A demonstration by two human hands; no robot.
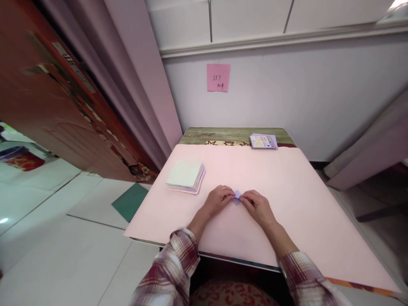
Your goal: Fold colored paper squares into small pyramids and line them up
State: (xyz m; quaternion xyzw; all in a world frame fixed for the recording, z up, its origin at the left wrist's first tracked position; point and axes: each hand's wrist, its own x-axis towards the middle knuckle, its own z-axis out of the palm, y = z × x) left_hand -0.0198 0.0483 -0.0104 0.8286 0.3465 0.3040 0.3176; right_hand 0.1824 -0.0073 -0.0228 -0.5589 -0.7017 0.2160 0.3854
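The purple paper (237, 201) lies between the two hands, low over the middle of the pink sheet (287, 182) and toward its near side. It is small, and its lower corner points toward the person; the fingers hide its two sides, so its folds cannot be made out.

The left hand (221, 197) pinches its left side, thumb and fingertips closed together on it. The right hand (257, 205) does the same at the right side, its fingers curled and the tips drawn in. The fingertips of the two hands are close to each other, with a bit of paper showing between.

The stack (185, 175) sits left of the left hand and a little farther off, near the sheet's left edge. The pack (264, 142) rests at the far edge, on the bare strip of the table (236, 135) by the wall (280, 89). Open room lies to the right of the right hand and between the hands and the far edge; the near edge runs under the forearms.
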